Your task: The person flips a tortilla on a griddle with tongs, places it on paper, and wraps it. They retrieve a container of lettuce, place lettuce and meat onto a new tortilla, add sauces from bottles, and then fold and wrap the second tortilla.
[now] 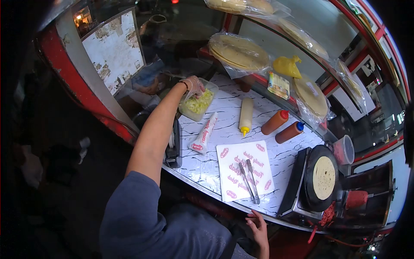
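My left hand (195, 86), in a thin clear glove, reaches into a clear plastic tub (210, 103) and has its fingers closed on shredded lettuce (195, 105). My right hand (258, 228) is beside the counter's front edge, empty, with its fingers apart. A wrapped kebab (205, 136) lies just below the tub. Metal tongs (249, 181) rest on a stack of printed wrapping paper (228, 166). At the right, a flatbread (324, 178) lies on a round black griddle (311, 185).
A pale sauce bottle (246, 114) lies beyond the paper, beside a red-capped bottle (274, 122) and a blue-capped bottle (289, 132). Bagged flatbreads (239, 51) sit on the shelf behind. A plastic container (344, 150) stands behind the griddle, and a dark device (173, 149) is left of the kebab.
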A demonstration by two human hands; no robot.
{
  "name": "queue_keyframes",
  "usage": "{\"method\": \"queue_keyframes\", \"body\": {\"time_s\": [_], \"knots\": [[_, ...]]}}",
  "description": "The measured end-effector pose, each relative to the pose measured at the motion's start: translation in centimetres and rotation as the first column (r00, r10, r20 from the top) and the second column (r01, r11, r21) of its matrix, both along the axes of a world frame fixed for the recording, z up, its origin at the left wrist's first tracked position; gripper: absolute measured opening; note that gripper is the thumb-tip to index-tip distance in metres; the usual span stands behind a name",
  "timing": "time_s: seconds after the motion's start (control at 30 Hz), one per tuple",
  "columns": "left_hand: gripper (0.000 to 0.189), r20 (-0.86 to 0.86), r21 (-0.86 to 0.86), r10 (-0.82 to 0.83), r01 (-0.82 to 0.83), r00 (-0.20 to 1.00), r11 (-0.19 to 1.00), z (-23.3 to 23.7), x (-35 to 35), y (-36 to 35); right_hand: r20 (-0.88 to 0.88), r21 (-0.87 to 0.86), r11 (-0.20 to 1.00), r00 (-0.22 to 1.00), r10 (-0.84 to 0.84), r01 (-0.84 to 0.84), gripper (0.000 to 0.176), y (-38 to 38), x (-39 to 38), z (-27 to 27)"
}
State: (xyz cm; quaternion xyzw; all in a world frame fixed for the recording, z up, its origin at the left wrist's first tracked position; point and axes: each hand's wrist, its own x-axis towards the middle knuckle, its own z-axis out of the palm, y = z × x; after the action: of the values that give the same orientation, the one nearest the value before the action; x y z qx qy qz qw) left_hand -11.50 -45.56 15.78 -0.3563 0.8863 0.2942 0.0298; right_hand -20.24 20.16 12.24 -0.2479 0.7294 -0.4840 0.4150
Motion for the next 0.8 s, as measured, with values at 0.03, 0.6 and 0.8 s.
{"method": "queue_keyframes", "body": {"time_s": [0.03, 0.6, 0.8], "knots": [[0.024, -0.068, 0.14, 0.092, -0.082, 0.993, 0.987, 0.1, 0.2, 0.2, 0.033, 0.017, 1.0, 0.999, -0.018, 0.018, 0.049, 0.0, 0.0, 0.3], [0.021, 0.004, 0.036, 0.085, -0.085, 0.996, 0.996, 1.0, 0.0, 0.5, 0.043, 0.013, 0.999, 0.998, -0.039, 0.039, 0.049, 0.4, 0.0, 0.0], [0.014, -0.042, -0.232, 0.034, -0.043, 0.999, 0.972, 2.3, 0.6, 1.8, 0.059, -0.031, 0.999, 0.998, -0.015, 0.017, 0.049, -0.8, 0.0, 0.4]]}}
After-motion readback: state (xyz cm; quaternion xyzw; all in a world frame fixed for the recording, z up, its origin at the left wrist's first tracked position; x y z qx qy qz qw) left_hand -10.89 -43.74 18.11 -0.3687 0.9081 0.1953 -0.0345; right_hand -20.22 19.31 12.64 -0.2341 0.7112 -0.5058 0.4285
